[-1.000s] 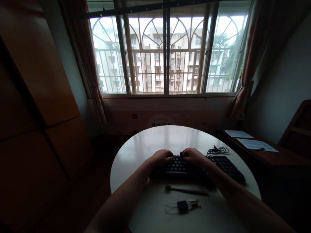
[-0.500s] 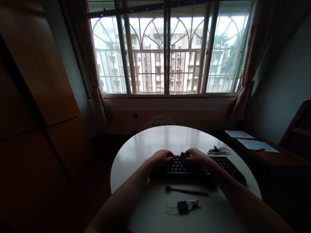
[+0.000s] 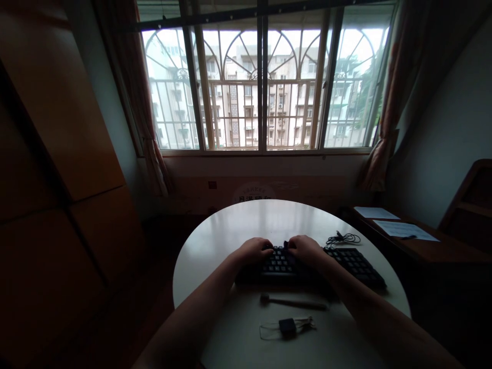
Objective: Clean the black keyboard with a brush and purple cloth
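A black keyboard (image 3: 277,277) lies on a round white table (image 3: 215,225). My left hand (image 3: 253,251) is closed over its far left part, thumb against the keys. My right hand (image 3: 305,249) pinches a small dark, soft-looking piece (image 3: 286,244), perhaps cloth, over the keys right of my left hand. Most of that piece is hidden by my fingers. Nearer to me lies a small brush (image 3: 294,303) with a slim handle and dark bristles. Below it rests a wire keycap puller (image 3: 287,326) with a black plastic middle.
A coiled black cable (image 3: 343,238) lies behind the number pad (image 3: 355,265). To the right, a brown side table (image 3: 426,251) carries sheets of paper (image 3: 405,230) and a chair (image 3: 471,200) stands beside it. Wooden cabinets (image 3: 92,179) are at left, a barred window (image 3: 263,87) ahead.
My right hand has shifted slightly left over the keys, and less of the dark piece shows. My left hand stays on the keyboard. The whole view has moved a little.
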{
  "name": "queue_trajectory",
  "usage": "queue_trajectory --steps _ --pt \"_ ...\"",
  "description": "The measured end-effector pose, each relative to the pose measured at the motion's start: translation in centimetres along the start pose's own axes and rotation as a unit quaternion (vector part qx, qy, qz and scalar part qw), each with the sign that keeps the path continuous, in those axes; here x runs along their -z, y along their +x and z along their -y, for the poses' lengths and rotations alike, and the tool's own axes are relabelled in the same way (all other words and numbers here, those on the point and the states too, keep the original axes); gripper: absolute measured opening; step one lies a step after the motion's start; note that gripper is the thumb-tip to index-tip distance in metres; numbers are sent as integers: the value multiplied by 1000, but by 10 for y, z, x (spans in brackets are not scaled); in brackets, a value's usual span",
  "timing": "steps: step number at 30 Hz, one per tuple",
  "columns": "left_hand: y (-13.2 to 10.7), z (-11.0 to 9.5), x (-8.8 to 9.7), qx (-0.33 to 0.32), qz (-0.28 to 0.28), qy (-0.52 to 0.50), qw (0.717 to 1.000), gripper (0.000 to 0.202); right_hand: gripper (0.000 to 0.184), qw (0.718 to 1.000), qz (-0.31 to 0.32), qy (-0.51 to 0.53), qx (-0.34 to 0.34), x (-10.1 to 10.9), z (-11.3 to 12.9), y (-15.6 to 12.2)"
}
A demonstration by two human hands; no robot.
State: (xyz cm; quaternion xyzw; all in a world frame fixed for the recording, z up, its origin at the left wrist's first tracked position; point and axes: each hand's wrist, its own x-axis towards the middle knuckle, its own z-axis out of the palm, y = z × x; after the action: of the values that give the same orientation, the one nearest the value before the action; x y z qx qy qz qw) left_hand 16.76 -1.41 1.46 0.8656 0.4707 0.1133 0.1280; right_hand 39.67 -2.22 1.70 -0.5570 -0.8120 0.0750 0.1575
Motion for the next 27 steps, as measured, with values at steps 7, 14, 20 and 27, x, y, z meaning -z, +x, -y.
queue_trajectory --steps 7,14,20,27 --pt "0 2 0 -8 2 0 1000 37 15 997 46 52 39 -1 -13 4" --pt "-1 -3 1 1 -1 -6 1000 35 16 997 50 54 30 0 -16 4" --pt "1 1 -2 -9 -5 -2 1000 35 16 999 40 -7 4 2 -3 1" --pt "1 2 -1 -11 -3 6 1000 36 17 999 23 -39 15 3 3 -2"
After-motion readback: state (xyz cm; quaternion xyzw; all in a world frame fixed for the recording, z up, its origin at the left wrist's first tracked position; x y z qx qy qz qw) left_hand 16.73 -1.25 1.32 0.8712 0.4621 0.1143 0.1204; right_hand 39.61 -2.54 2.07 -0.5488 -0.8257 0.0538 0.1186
